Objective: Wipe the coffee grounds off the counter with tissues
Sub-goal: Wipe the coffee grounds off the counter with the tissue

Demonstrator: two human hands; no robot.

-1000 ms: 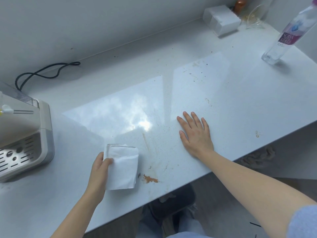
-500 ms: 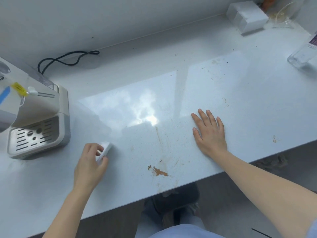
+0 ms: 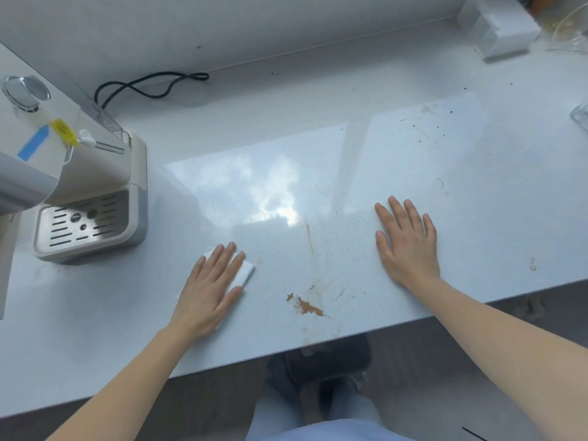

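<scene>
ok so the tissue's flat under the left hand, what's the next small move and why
Probably slide the left hand and tissue rightward over the brown clump of coffee grounds near the counter edge. The hand presses flat on the tissue, left of the clump, and finer specks lie between it and the right hand.

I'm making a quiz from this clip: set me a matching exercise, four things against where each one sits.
Things: 1 tissue; 2 brown grounds smear; 3 coffee machine; 4 black cable.
Places: A by the back wall; B under the left hand; C at the left end of the counter; D near the front edge.
Pairs: 1-B, 2-D, 3-C, 4-A.
</scene>
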